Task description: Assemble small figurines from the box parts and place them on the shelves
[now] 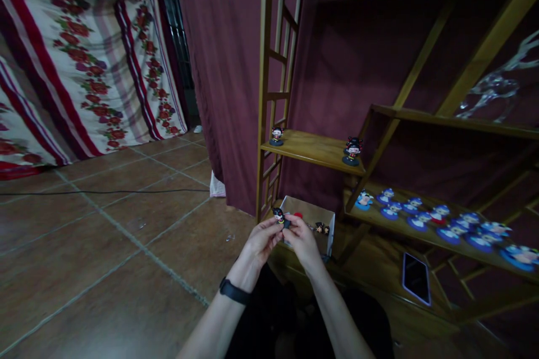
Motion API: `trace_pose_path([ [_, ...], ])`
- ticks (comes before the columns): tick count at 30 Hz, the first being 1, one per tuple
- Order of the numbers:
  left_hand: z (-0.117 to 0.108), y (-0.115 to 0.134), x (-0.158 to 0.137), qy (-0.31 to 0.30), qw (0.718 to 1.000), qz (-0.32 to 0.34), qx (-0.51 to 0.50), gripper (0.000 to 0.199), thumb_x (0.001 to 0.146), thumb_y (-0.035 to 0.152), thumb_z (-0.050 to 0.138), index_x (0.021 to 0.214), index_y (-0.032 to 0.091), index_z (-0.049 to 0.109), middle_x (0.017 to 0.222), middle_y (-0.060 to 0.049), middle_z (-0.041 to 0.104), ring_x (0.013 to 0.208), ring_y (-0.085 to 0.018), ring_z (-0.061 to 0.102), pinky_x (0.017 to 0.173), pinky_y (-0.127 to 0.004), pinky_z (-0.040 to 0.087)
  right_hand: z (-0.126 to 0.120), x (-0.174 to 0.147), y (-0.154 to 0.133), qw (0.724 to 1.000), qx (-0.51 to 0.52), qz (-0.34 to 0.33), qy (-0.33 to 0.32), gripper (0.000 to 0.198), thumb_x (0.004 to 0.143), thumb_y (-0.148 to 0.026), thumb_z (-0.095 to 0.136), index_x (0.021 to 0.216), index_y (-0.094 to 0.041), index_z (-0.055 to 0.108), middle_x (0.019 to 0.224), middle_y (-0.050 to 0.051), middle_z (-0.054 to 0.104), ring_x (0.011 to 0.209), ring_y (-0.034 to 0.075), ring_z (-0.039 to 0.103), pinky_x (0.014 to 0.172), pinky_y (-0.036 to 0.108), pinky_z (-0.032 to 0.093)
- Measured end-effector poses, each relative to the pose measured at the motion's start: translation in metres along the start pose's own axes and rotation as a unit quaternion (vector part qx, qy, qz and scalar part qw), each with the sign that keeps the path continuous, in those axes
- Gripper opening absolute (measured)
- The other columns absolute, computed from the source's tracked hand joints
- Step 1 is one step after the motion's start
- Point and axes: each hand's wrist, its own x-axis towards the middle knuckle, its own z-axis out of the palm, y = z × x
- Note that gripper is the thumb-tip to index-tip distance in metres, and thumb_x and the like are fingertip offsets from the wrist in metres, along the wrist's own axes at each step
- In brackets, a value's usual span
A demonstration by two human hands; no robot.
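Between my two hands is a small doll figurine [278, 215] with black hair and a dark base. The fingers of my left hand [266, 238] pinch it from the left. My right hand [302, 235] grips it from the right, near the base. Just behind and below the hands stands an open white box [309, 208] with a few small dark and red pieces inside. Two similar figurines on dark round bases stand above on the small shelf: one at its left end [277, 136], another group [352, 151] at its right end.
A wooden display rack [311, 146] rises ahead. Several blue and white figurines [419, 221] line its right shelf, with a phone or tablet [416, 279] below. A clear deer-like ornament [497, 87] stands upper right. A black cable [126, 192] crosses the tiled floor.
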Motion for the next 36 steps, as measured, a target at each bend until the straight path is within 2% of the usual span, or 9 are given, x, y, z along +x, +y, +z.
trace_pose_path([
  [7, 0.006, 0.001, -0.003, -0.013, 1.000, 0.026, 0.010, 0.020, 0.063, -0.001, 0.067, 0.079, 0.009, 0.066, 0.065, -0.003, 0.067, 0.051, -0.007, 0.060, 0.053, -0.015, 0.051, -0.001, 0.001, 0.005, 1.000, 0.002, -0.009, 0.004, 0.037, 0.064, -0.027, 0.065, 0.101, -0.022, 0.059, 0.088, 0.003, 0.067, 0.077, 0.018, 0.063, 0.072, 0.033, 0.051],
  [17, 0.014, -0.006, 0.002, 0.025, 0.997, 0.077, 0.018, 0.024, 0.058, 0.004, 0.071, 0.082, 0.008, 0.067, 0.065, -0.006, 0.068, 0.049, -0.009, 0.059, 0.049, -0.018, 0.048, 0.003, 0.003, 0.001, 0.998, 0.059, 0.020, 0.015, 0.040, 0.062, -0.028, 0.066, 0.101, -0.022, 0.059, 0.085, 0.002, 0.067, 0.071, 0.016, 0.063, 0.069, 0.030, 0.053],
  [20, 0.017, -0.008, 0.002, 0.029, 0.995, 0.096, 0.021, 0.025, 0.060, 0.003, 0.069, 0.085, 0.009, 0.067, 0.072, -0.007, 0.069, 0.054, -0.010, 0.061, 0.053, -0.019, 0.049, -0.002, 0.005, -0.005, 0.997, 0.071, 0.040, 0.012, 0.039, 0.061, -0.027, 0.065, 0.099, -0.020, 0.061, 0.088, 0.003, 0.067, 0.071, 0.015, 0.063, 0.067, 0.029, 0.052],
  [25, 0.018, -0.007, 0.002, 0.014, 0.995, 0.090, 0.029, 0.031, 0.063, 0.002, 0.067, 0.093, 0.009, 0.064, 0.085, -0.011, 0.070, 0.068, -0.014, 0.065, 0.067, -0.025, 0.052, -0.010, 0.008, -0.011, 0.995, 0.082, 0.063, 0.017, 0.038, 0.062, -0.026, 0.064, 0.100, -0.021, 0.063, 0.095, 0.004, 0.068, 0.076, 0.016, 0.063, 0.068, 0.029, 0.051],
  [30, 0.018, -0.010, 0.005, 0.011, 0.989, 0.137, 0.051, 0.041, 0.057, 0.007, 0.074, 0.096, 0.010, 0.061, 0.076, -0.007, 0.069, 0.065, -0.014, 0.064, 0.066, -0.025, 0.051, -0.013, 0.013, -0.010, 0.992, 0.101, 0.076, 0.023, 0.037, 0.062, -0.022, 0.062, 0.099, -0.022, 0.062, 0.096, 0.003, 0.069, 0.073, 0.015, 0.064, 0.070, 0.030, 0.051],
  [33, 0.018, -0.010, 0.005, 0.013, 0.983, 0.168, 0.072, 0.048, 0.053, 0.011, 0.077, 0.098, 0.011, 0.060, 0.072, -0.004, 0.069, 0.063, -0.013, 0.063, 0.064, -0.024, 0.049, -0.012, 0.016, -0.011, 0.991, 0.108, 0.080, 0.012, 0.036, 0.063, -0.021, 0.061, 0.098, -0.021, 0.063, 0.098, 0.004, 0.069, 0.082, 0.018, 0.065, 0.071, 0.030, 0.051],
  [36, 0.017, -0.008, 0.005, 0.013, 0.981, 0.171, 0.090, 0.051, 0.051, 0.013, 0.078, 0.099, 0.011, 0.060, 0.074, -0.005, 0.069, 0.066, -0.013, 0.063, 0.067, -0.024, 0.048, -0.011, 0.017, -0.013, 0.990, 0.120, 0.078, -0.008, 0.035, 0.063, -0.020, 0.059, 0.098, -0.020, 0.064, 0.097, 0.004, 0.069, 0.088, 0.020, 0.064, 0.075, 0.032, 0.051],
])
